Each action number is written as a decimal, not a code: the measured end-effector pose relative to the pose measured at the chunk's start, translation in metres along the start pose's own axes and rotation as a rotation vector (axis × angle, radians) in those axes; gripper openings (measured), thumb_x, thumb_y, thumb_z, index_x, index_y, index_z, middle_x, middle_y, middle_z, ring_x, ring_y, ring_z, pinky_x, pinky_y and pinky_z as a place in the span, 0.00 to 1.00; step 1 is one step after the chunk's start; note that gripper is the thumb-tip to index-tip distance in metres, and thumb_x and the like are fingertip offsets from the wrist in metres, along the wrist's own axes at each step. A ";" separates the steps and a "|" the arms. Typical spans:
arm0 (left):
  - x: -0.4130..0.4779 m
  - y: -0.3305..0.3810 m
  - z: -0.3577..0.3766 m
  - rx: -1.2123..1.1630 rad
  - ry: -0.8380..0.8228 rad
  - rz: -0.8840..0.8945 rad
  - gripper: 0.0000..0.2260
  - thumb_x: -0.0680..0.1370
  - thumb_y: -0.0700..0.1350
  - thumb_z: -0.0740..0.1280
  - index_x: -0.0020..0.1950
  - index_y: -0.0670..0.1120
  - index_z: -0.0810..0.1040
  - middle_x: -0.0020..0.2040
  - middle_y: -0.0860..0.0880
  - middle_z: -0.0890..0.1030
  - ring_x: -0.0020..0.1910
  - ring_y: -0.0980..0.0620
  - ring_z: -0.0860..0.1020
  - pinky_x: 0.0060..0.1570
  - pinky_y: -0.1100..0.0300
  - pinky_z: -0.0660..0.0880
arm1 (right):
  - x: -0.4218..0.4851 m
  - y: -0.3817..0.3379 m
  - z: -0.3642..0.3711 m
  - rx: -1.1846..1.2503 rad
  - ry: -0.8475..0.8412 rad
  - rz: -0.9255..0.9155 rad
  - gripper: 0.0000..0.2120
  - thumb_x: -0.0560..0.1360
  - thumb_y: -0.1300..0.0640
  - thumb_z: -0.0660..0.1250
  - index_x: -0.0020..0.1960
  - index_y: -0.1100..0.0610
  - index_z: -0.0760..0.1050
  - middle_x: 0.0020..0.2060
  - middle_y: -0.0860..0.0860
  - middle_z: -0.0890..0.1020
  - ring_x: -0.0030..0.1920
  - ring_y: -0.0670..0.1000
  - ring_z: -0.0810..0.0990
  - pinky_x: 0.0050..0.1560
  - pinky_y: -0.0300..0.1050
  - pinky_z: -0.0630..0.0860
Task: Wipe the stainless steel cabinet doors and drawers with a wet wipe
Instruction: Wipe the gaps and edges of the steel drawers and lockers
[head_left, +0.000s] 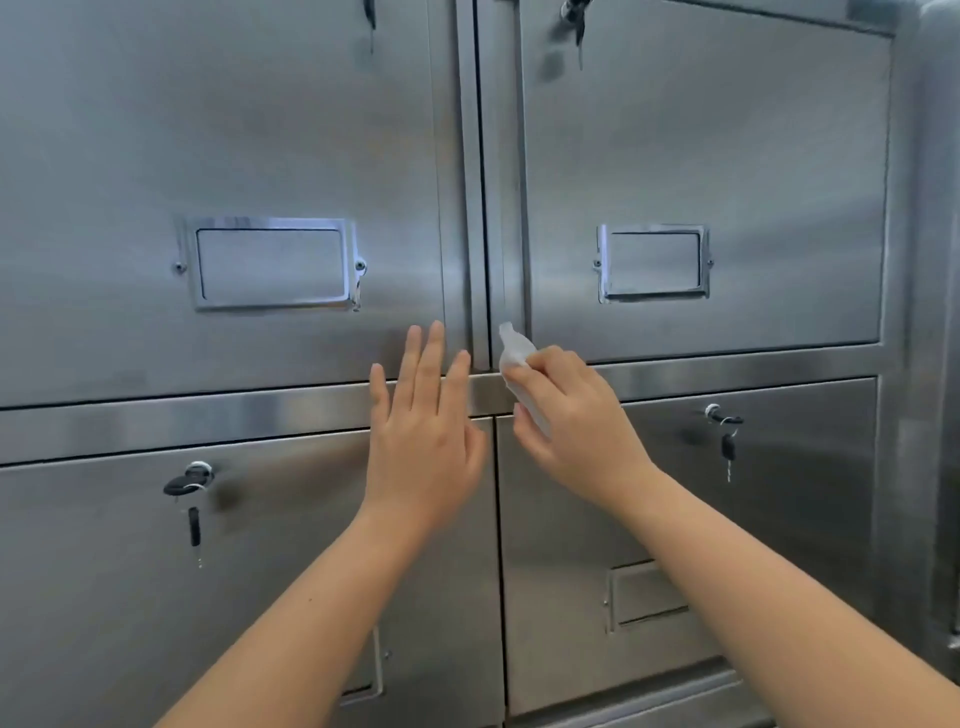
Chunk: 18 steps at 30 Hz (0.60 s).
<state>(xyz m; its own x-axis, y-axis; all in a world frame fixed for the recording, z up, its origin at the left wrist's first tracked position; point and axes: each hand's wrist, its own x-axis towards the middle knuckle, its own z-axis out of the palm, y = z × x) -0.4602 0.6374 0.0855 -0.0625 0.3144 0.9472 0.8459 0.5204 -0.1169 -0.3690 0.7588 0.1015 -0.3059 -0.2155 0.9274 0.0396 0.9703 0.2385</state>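
Observation:
A stainless steel cabinet fills the view, with an upper left door (218, 156), an upper right door (701, 156), a lower left door (104, 597) and a lower right door (779, 519). My right hand (576, 421) grips a folded white wet wipe (514, 348), whose tip presses on the vertical strip between the upper doors, just above the horizontal rail (208, 415). My left hand (421, 431) is flat with fingers spread, held at the rail and the bottom edge of the upper left door; contact is unclear.
Chrome label holders (270, 262) (653, 262) sit on the upper doors. Keys hang from the locks of the lower left door (189, 486) and the lower right door (723, 423). More keys hang at the top edge (574, 15).

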 end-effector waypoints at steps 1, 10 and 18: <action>0.007 -0.001 0.004 -0.002 0.007 -0.001 0.24 0.70 0.43 0.53 0.62 0.35 0.75 0.68 0.35 0.69 0.67 0.34 0.66 0.60 0.31 0.61 | 0.006 0.006 0.003 -0.002 0.000 -0.002 0.14 0.65 0.67 0.65 0.49 0.68 0.79 0.38 0.62 0.78 0.36 0.61 0.76 0.34 0.51 0.76; 0.070 -0.014 0.029 0.112 0.018 0.132 0.21 0.69 0.38 0.61 0.61 0.34 0.75 0.68 0.35 0.69 0.67 0.34 0.67 0.60 0.32 0.62 | 0.040 0.053 0.039 -0.020 0.070 -0.049 0.18 0.69 0.63 0.56 0.52 0.69 0.78 0.42 0.62 0.79 0.38 0.61 0.78 0.38 0.50 0.77; 0.084 -0.046 0.040 0.234 0.097 0.168 0.25 0.74 0.44 0.53 0.69 0.37 0.69 0.71 0.40 0.65 0.70 0.39 0.64 0.66 0.37 0.57 | 0.045 0.051 0.069 -0.127 0.178 -0.048 0.22 0.71 0.56 0.58 0.61 0.64 0.76 0.59 0.61 0.77 0.59 0.60 0.77 0.55 0.52 0.70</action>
<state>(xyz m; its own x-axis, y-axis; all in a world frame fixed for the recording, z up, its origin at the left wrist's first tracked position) -0.5257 0.6713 0.1587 0.1288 0.3400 0.9316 0.6942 0.6399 -0.3295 -0.4464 0.8063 0.1353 -0.1383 -0.2884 0.9475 0.1521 0.9391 0.3080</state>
